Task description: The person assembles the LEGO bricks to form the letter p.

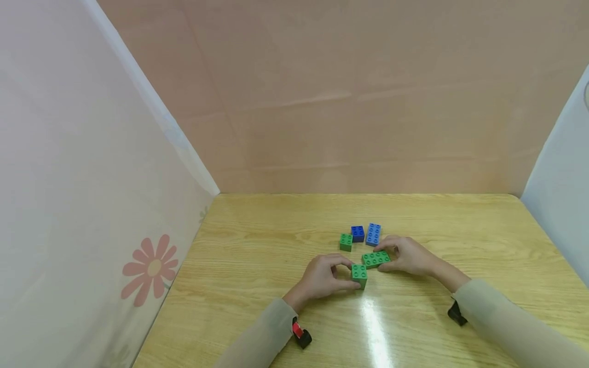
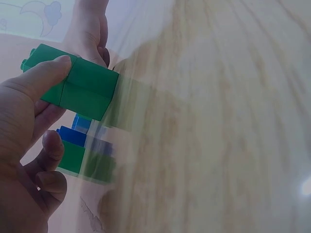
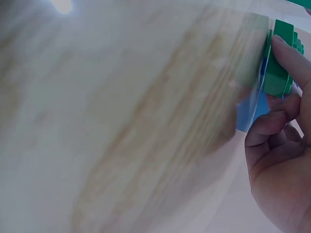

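My left hand (image 1: 322, 278) pinches a stack of two square green toy building bricks (image 1: 359, 276) between thumb and fingers. In the left wrist view a seam crosses the green stack (image 2: 92, 90), and the thumb lies on its side. Just to the right, my right hand (image 1: 409, 255) grips a longer green brick (image 1: 376, 259) by its right end, studs up. The right wrist view has this long green brick (image 3: 279, 73) close over the tabletop, thumb along one side. Behind the hands are a small green brick (image 1: 346, 242), a dark blue brick (image 1: 357, 234) and a longer light blue brick (image 1: 373, 234).
The wooden table (image 1: 257, 230) runs back to a beige cloth wall (image 1: 322, 128). A pale sheet with a pink flower (image 1: 149, 268) hangs along the left side, and another pale sheet (image 1: 559, 179) borders the right.
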{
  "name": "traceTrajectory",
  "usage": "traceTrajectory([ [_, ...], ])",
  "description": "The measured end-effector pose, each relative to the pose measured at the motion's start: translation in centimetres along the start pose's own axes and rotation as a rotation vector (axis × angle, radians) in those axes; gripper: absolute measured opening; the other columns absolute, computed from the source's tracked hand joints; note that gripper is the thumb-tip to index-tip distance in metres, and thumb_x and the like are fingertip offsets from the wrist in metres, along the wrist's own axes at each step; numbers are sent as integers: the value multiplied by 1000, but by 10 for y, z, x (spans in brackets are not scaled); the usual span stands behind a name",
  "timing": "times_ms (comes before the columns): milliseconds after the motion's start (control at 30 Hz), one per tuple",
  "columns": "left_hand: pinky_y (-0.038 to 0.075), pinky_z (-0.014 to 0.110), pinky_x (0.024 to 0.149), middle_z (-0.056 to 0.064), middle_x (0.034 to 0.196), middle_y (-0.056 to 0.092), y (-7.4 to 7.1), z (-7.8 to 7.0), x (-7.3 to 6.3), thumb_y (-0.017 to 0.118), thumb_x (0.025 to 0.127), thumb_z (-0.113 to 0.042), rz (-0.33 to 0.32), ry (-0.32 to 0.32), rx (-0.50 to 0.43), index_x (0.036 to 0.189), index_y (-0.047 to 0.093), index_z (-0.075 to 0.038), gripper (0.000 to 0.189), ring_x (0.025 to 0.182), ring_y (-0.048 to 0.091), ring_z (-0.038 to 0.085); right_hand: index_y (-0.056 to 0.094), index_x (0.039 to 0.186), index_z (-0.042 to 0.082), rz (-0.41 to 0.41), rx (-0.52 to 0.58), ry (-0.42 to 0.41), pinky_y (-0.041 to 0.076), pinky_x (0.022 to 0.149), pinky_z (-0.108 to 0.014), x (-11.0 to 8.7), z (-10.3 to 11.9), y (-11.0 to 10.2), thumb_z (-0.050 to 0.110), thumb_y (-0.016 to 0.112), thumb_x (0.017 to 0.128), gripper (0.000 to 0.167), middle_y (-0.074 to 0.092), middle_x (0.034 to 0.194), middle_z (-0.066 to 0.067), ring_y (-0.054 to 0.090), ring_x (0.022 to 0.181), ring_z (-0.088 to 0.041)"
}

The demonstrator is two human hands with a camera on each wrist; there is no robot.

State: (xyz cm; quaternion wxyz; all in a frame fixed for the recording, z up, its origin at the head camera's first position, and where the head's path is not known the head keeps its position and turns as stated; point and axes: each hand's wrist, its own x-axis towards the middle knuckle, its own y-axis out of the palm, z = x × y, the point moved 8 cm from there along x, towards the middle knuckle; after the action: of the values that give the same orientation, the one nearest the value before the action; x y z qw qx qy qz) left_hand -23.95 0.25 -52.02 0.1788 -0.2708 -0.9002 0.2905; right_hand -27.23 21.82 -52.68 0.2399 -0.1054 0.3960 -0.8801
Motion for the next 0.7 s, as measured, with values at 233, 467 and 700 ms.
traceTrajectory([
  [233,50,18,63,-25,109,68,0,0,0,90,81,-42,-2,11,1,114,78,-26,39,71,56,-1,74,123,17,-20,31,15,51,95,-57,-3,0,-5,37,89,84,46,65,133,-9,58,125,-38],
  [467,49,18,61,-26,109,68,-1,0,-1,90,82,-43,-6,35,8,114,78,-26,38,67,54,-2,74,122,19,-44,17,29,52,94,-54,-6,9,-14,34,89,84,44,67,130,-5,59,122,-34],
  [700,49,18,60,-26,109,68,-1,-1,-2,90,82,-42,-2,27,0,114,78,-26,38,66,54,-2,74,122,20,-48,2,55,47,74,-32,-10,14,-21,35,89,84,44,68,127,-2,56,94,-19],
])
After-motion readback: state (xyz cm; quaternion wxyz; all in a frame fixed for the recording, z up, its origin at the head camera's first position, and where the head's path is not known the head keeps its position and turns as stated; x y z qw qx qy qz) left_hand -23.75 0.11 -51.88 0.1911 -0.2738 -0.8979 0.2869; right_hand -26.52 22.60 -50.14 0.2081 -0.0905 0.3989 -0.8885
